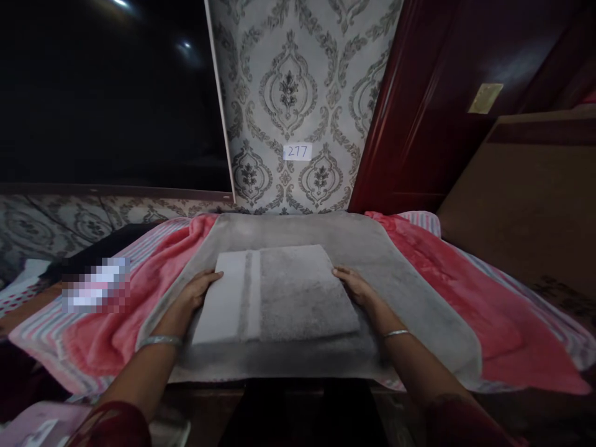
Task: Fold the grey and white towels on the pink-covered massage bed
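A folded grey towel (298, 295) with a pale band along its left side lies flat, or just above, a larger grey cloth (414, 298); I cannot tell whether it touches. At the towel's left edge my left hand (200, 288) pinches it, thumb on top and fingers underneath or beside it. My right hand (356, 285) grips the opposite edge near the far right corner, its thumb side on the towel. Both hands' lower fingers are partly hidden.
Pink fleece blankets (503, 316) with striped edging spread beneath the grey cloth on both sides. A large television (107, 99) stands at the back left. A cardboard box (526, 192) is at the right by a dark red door (419, 124). A paper label (297, 151) is on the wall.
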The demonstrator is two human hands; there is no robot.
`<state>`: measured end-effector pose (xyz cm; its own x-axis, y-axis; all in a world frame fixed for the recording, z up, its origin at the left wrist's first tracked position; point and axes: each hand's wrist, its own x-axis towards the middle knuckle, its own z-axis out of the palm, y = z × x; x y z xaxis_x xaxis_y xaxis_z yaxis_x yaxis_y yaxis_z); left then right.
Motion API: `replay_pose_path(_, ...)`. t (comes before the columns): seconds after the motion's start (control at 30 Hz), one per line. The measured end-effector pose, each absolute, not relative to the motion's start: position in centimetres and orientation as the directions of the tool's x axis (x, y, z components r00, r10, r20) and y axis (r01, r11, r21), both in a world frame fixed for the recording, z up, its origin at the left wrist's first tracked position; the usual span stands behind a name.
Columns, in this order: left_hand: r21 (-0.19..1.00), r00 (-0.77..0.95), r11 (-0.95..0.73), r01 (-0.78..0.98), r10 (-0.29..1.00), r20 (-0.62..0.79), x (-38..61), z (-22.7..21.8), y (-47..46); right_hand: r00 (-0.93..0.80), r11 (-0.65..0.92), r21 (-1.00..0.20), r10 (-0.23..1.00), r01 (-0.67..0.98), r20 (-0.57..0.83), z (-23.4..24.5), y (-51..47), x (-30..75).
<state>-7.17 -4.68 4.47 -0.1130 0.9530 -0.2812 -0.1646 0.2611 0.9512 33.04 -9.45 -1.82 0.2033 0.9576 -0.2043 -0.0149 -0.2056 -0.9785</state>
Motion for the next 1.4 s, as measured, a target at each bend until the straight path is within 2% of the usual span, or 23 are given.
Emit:
replay_pose_path(0.1,0.938,-0.049,0.326,-0.12,0.941,-0.333,-7.5,3.1,-4.4,0.214,-0.201,-0.979,0.958,0.02,-0.192,-3.2,-9.2,33.2)
replay_pose_path(0.17,0.943,-0.016,0.316,-0.099,0.948,-0.319,-7.9,2.7,-4.3,0.224,-0.194,-0.979,0.958,0.061,-0.176,-3.1,-8.8,33.2)
replay_pose_path(0.37,0.992,-0.012,0.12,0.047,0.993,-0.119,-7.6,2.3,-4.3,0.277,-0.182,-0.946,0.955,0.267,-0.106,-2.4,-8.4,32.5)
replay_pose_path(0.5,0.938,-0.07,0.024,0.346,0.998,0.001,-7.6,2.6,-4.3,0.314,-0.192,-0.883,0.948,0.427,-0.054,-1.6,-8.8,32.6)
replay_pose_path(0.6,0.751,-0.105,-0.058,0.657,0.98,0.168,-7.0,3.5,-3.9,0.299,-0.147,-0.8,0.953,0.582,0.042,0.4,-8.2,31.5)
replay_pose_path(0.67,0.542,0.044,-0.181,0.82,0.966,0.255,-5.6,4.2,-3.5,0.199,-0.037,-0.694,0.968,0.719,0.155,2.0,-7.3,29.3)
replay_pose_path(0.77,0.291,0.246,-0.303,0.907,0.945,0.217,-2.4,4.3,-3.2,-0.015,0.145,-0.534,0.971,0.833,0.24,3.5,-5.8,24.1)
replay_pose_path(0.87,0.131,0.277,-0.299,0.945,0.947,0.162,-0.1,2.8,-3.7,-0.201,0.272,-0.356,0.954,0.894,0.222,2.9,-5.0,19.4)
replay_pose_path(0.93,0.068,0.285,-0.297,0.952,0.947,0.146,0.4,1.4,-4.2,-0.259,0.3,-0.294,0.951,0.907,0.171,1.7,-4.9,18.0)
replay_pose_path(1.07,0.045,0.299,-0.309,0.95,0.943,0.148,0.0,0.0,-4.7,-0.234,0.255,-0.276,0.966,0.927,0.108,0.1,-4.5,19.7)
replay_pose_path(1.2,0.059,0.306,-0.317,0.947,0.941,0.145,-0.2,0.2,-4.6,-0.04,0.067,-0.254,0.993,0.965,0.109,0.0,-3.8,24.2)
replay_pose_path(1.4,0.039,0.293,-0.299,0.954,0.951,0.102,0.1,0.5,-4.6,0.135,-0.102,-0.413,0.989,0.905,0.051,-0.6,-3.7,28.3)
